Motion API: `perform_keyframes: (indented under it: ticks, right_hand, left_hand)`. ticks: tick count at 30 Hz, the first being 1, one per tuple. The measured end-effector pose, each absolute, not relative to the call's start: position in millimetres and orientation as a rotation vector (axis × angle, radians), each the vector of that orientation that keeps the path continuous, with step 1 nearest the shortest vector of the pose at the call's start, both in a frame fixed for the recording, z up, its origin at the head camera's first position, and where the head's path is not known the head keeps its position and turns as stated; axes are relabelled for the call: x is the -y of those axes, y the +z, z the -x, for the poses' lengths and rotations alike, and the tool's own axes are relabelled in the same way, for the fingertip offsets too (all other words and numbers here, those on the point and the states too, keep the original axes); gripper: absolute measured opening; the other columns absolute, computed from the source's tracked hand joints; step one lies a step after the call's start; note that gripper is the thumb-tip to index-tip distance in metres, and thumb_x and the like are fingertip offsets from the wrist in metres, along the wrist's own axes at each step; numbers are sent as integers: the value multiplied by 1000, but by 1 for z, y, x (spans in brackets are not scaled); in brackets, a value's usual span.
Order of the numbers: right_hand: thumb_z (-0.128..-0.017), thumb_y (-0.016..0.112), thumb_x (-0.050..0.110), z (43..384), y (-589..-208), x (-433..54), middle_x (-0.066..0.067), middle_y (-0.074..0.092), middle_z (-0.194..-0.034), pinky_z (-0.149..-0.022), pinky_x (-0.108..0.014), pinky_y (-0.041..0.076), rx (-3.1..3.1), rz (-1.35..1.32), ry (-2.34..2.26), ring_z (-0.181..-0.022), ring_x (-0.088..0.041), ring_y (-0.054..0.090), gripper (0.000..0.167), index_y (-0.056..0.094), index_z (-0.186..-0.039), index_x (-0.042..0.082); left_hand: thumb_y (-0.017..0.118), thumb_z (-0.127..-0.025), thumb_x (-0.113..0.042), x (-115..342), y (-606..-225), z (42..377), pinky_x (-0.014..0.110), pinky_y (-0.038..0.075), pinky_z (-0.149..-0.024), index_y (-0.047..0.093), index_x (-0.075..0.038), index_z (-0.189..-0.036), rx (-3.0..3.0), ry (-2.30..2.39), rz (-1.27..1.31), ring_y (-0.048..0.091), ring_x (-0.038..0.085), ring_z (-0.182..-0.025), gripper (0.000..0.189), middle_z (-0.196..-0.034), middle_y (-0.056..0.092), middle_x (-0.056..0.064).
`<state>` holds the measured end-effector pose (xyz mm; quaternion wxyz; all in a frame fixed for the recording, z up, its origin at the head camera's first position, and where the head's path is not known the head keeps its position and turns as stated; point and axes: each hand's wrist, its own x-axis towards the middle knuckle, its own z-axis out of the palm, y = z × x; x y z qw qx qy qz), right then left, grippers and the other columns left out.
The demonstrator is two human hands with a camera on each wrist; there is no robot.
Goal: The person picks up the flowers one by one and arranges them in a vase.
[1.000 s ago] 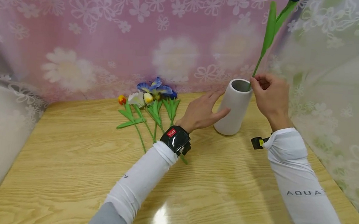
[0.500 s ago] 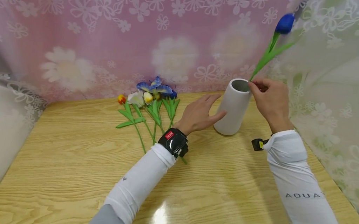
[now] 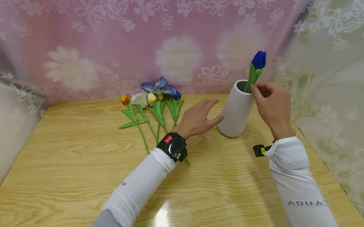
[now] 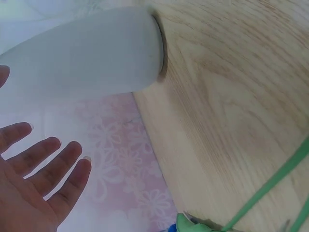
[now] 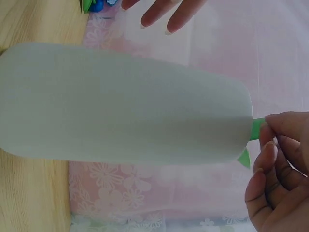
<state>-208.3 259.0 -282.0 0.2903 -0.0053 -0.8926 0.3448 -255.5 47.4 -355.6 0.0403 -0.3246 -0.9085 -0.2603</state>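
A white tapered vase stands upright on the wooden table. In its mouth is a blue artificial tulip, stem hidden inside, bloom just above the rim. My right hand pinches the tulip's green part at the rim's right side; the right wrist view shows thumb and fingertips on a green leaf. To the vase's left, my left hand hovers with spread fingers, holding nothing. In the left wrist view those fingers are apart from the vase wall.
Left of the vase lie several artificial flowers: an orange tulip, a white bloom, a yellow-white tulip and a blue iris. Their green stems run under the left wrist. A pink floral curtain hangs behind the table.
The blue tulip has gone down into the vase and become more upright, my right hand pinching it higher near its leaves. My left hand has drawn slightly left, away from the vase.
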Motion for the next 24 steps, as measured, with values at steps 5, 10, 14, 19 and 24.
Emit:
perform_keyframes:
  ticks: [5,10,14,19,24]
  right_hand:
    - [-93,62,28,209,-288,-250,-15,68,-90,-64,-16,39,2329,-50,941,-70,-8,54,31,73,-102,0]
    - [-93,64,23,210,-294,-238,-12,68,-84,-62,-17,39,2276,-138,960,-66,-6,53,26,73,-97,-1]
    - [-92,65,21,212,-298,-230,-11,67,-81,-61,-17,38,2237,-207,983,-63,-7,52,25,73,-97,-2]
    - [-91,66,19,215,-305,-219,-10,67,-81,-61,-15,40,2220,-283,998,-64,-4,52,23,72,-96,-2]
    - [-90,67,16,219,-317,-206,-9,67,-81,-61,-14,42,2240,-377,1017,-65,-3,54,19,72,-95,-2]
  left_hand:
    - [45,-95,-57,-35,-362,255,41,46,-91,38,-22,-148,2776,-814,968,49,22,-123,64,-145,41,2]
    - [44,-95,-57,-20,-365,254,43,46,-92,37,-21,-148,2801,-822,937,49,24,-123,65,-145,41,3]
    - [43,-95,-57,-6,-367,253,44,46,-91,36,-20,-149,2820,-810,918,50,25,-122,65,-146,41,4]
    - [43,-96,-57,13,-371,253,45,47,-88,36,-21,-148,2834,-791,851,53,25,-117,64,-145,41,4]
    - [44,-96,-56,30,-373,252,46,45,-90,37,-19,-148,2845,-775,806,52,27,-119,65,-146,41,6]
